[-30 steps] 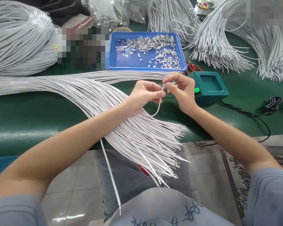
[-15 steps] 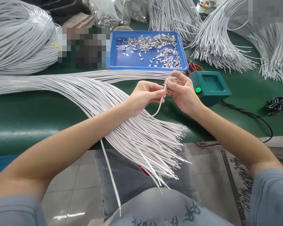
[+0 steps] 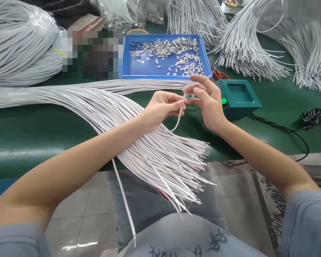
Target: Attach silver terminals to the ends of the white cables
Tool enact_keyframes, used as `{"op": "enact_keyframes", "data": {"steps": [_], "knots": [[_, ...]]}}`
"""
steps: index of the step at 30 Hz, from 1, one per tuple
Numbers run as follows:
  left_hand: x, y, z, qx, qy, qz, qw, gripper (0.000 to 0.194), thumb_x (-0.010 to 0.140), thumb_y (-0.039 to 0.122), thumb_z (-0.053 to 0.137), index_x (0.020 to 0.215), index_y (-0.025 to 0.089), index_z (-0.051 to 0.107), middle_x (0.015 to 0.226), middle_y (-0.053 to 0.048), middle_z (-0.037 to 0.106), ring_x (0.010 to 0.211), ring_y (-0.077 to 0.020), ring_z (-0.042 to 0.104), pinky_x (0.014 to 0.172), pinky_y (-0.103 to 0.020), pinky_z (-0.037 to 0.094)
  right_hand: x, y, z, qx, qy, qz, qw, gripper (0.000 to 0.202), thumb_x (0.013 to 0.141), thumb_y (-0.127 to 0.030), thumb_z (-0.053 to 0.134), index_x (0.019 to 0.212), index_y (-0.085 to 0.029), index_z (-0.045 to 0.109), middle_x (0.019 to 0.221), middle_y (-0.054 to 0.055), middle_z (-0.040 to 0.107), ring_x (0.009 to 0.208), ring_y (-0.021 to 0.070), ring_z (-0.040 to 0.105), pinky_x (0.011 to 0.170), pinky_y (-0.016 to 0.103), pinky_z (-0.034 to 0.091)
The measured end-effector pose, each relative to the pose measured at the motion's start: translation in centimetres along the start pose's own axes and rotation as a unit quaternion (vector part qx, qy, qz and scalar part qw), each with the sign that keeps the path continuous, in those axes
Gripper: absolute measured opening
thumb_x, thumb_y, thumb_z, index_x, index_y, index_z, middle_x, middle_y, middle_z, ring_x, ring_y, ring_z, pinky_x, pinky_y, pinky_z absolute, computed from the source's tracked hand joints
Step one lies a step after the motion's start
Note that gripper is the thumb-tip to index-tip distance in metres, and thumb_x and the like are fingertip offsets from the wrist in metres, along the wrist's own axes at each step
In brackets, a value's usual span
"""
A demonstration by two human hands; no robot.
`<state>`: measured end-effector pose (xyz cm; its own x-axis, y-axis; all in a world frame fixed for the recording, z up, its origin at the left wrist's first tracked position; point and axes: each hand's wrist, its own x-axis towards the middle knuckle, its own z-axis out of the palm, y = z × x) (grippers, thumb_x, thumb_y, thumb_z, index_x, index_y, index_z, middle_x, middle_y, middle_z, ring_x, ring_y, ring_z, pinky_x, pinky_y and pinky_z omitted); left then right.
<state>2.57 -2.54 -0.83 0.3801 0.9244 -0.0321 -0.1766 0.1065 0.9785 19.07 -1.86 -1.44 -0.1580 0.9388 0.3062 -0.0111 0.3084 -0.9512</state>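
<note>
My left hand pinches a white wire near its end, between thumb and fingers. The wire's tip points up and its length curves down toward the bundle below. Close by on the right is my right hand, open, the thumb apart from the fingers. Its fingertips are near the wire tip; whether they touch it I cannot tell. In the gap between thumb and fingers something small and pale shows, too unclear to name. Under my left forearm a thick bundle of white wires fans out over the table edge.
A blue tray of small metal terminals stands behind my hands. Right of them sit a green box with a bright green button and red-handled pliers. More wire bundles lie at the back; a black cable runs right.
My right thumb has come away from the wire tip and the right hand has opened. My left hand still holds the wire in nearly the same place. The view has shifted slightly.
</note>
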Motion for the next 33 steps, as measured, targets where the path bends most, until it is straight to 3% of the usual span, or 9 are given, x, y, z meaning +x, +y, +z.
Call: {"op": "enact_keyframes", "data": {"steps": [6, 16, 25, 28, 33], "knots": [[0.0, -0.2, -0.1, 0.002, -0.006, 0.017, 1.000, 0.033, 0.065, 0.038, 0.084, 0.075, 0.011, 0.069, 0.066, -0.001, 0.066, 0.062, -0.0104, 0.064, 0.066, -0.025, 0.056, 0.0, 0.2, 0.0, -0.029, -0.024, -0.040, 0.999, 0.035, 0.086, -0.053, 0.055, 0.110, -0.027, 0.058, 0.085, 0.000, 0.069, 0.086, 0.0170, 0.068, 0.068, 0.031, 0.058], [-0.1, 0.0, 0.0, 0.043, 0.013, 0.022, 0.999, 0.035, 0.066, 0.041, 0.084, 0.078, 0.011, 0.069, 0.066, -0.001, 0.066, 0.064, -0.0114, 0.065, 0.064, -0.025, 0.055, 0.2, 0.0, -0.1, -0.101, -0.023, -0.083, 0.991, 0.031, 0.085, -0.040, 0.060, 0.112, -0.025, 0.061, 0.082, 0.000, 0.069, 0.079, 0.0142, 0.066, 0.062, 0.027, 0.055], [0.2, -0.6, 0.4, 0.144, 0.054, 0.109, 0.982, 0.014, 0.072, 0.022, 0.077, 0.072, 0.012, 0.066, 0.063, 0.001, 0.064, 0.059, -0.0092, 0.062, 0.061, -0.023, 0.053, 0.2, -0.6, -0.3, -0.172, -0.022, -0.070, 0.982, 0.027, 0.083, -0.030, 0.064, 0.110, -0.025, 0.062, 0.081, 0.000, 0.063, 0.078, 0.0142, 0.061, 0.063, 0.028, 0.054], [0.3, -0.7, 0.0, 0.245, 0.074, 0.184, 0.949, 0.006, 0.075, 0.018, 0.071, 0.072, 0.014, 0.066, 0.067, 0.000, 0.065, 0.062, -0.0107, 0.062, 0.065, -0.026, 0.053, 0.5, -0.7, -0.6, -0.122, -0.057, -0.027, 0.991, 0.027, 0.082, -0.027, 0.063, 0.109, -0.023, 0.062, 0.079, -0.001, 0.061, 0.077, 0.0131, 0.060, 0.064, 0.027, 0.053], [0.2, 0.1, -1.1, 0.444, 0.063, 0.331, 0.830, 0.017, 0.086, 0.022, 0.057, 0.073, 0.020, 0.067, 0.071, 0.000, 0.065, 0.081, -0.0156, 0.065, 0.082, -0.034, 0.051, 0.7, -1.2, -0.9, 0.011, -0.160, 0.124, 0.979, 0.027, 0.080, -0.025, 0.060, 0.106, -0.019, 0.061, 0.078, -0.001, 0.059, 0.070, 0.0105, 0.057, 0.063, 0.026, 0.054]]}}
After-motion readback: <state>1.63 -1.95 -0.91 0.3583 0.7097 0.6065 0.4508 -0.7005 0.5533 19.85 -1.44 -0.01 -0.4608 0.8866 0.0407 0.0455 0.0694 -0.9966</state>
